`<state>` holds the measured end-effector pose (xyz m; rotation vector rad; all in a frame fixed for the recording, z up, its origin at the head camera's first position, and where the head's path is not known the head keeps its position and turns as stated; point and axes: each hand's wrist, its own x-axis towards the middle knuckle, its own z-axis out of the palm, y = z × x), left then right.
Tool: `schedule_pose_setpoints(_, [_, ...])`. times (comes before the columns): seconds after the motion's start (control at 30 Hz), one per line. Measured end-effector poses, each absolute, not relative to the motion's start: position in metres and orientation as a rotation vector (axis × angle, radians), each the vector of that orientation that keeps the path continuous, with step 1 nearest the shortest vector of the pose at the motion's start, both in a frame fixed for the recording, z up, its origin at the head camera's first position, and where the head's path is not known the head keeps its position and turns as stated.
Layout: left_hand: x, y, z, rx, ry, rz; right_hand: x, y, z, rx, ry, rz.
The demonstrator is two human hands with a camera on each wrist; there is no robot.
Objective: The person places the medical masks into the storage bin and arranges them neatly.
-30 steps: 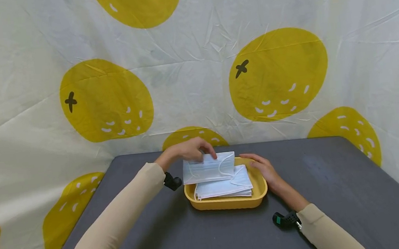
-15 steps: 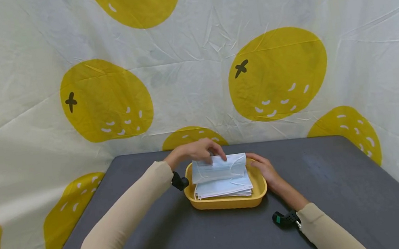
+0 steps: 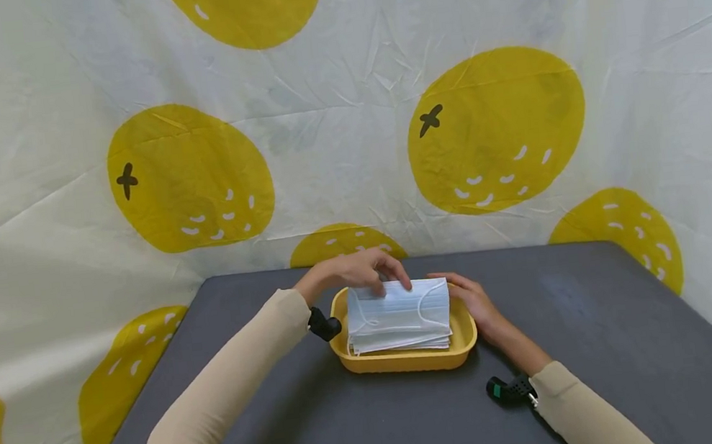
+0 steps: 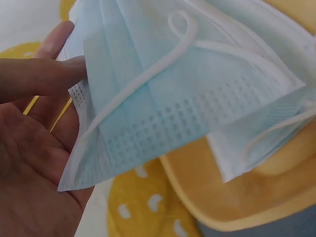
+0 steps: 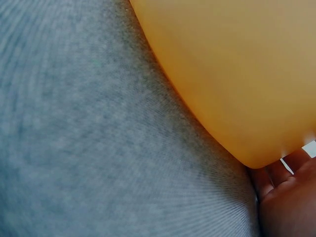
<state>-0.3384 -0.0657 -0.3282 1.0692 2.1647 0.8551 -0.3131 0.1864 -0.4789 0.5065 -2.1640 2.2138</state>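
My left hand (image 3: pixel 361 268) pinches the far edge of a light blue pleated face mask (image 3: pixel 397 306) between thumb and fingers. Up close in the left wrist view, the mask (image 4: pixel 148 98) hangs tilted from the thumb (image 4: pixel 44 76), its white ear loop (image 4: pixel 133 86) curling over the front. Under it, several more face masks (image 3: pixel 402 346) lie stacked in a yellow tray (image 3: pixel 403 363). At the tray's right end, my right hand (image 3: pixel 478 307) holds the rim. The right wrist view has its fingers (image 5: pixel 279 173) bent round the tray's outer wall (image 5: pixel 232 74).
The tray stands on a dark grey table (image 3: pixel 378 429). Behind it hangs a white cloth (image 3: pixel 348 143) printed with yellow fruit, running down to the table's far edge. Each wrist wears a black camera mount (image 3: pixel 511 392).
My left hand has moved right with the face mask, from over the tray's left rim to above the stack, and the mask has come lower onto it. The right hand stays at the tray.
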Motion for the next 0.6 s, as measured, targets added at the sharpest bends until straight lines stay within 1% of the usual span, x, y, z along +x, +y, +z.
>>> schedule_pose_setpoints(0.2, [-0.339, -0.063, -0.345, 1.045, 2.203, 0.828, -0.312, 0.185, -0.479, 0.506, -2.253, 2.139])
schedule_pose_setpoints(0.6, [-0.343, -0.059, -0.35, 1.043, 2.302, 0.749, -0.313, 0.188, -0.478, 0.478, -2.322, 2.038])
